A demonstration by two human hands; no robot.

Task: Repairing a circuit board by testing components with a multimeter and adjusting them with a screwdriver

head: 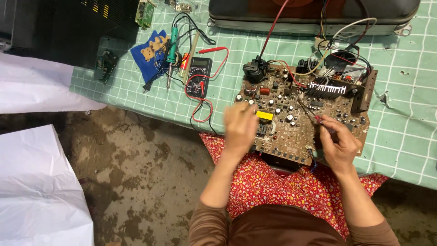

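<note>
Circuit board (300, 114) is steadied at its edge by left hand (240, 127), grip blurred, can't tell; red-tipped probe (314, 117) is pinched in right hand (339, 146) fingers, tip angled onto components.

From my feed I see a table (400, 150) covered with a pale green checked cloth (136, 98), torn in spots at the right. Below it lies a mottled, stained concrete floor (145, 182), with white sheets (38, 196) at the left under even, soft light.
</note>
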